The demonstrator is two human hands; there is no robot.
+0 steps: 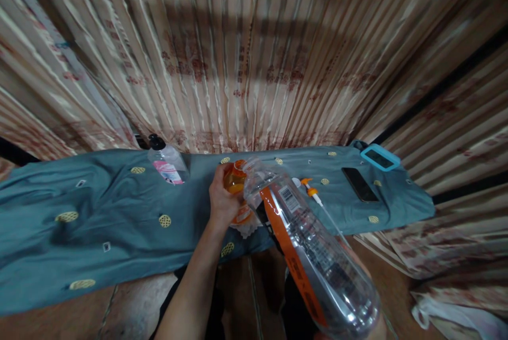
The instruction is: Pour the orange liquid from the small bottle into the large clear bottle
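A single camera, worn on the person's head, looks forward and steeply down over the counter (130, 234). The view is wide: the curtain (238, 65) behind fills the upper half, the counter crosses the middle with its right end in frame and its left side running off the edge, and the floor (135, 303) shows below. The left hand (223, 197) lies near the center, its forearm entering from the bottom. The large clear bottle (317, 255) leans toward the lens, its base closest and biggest.
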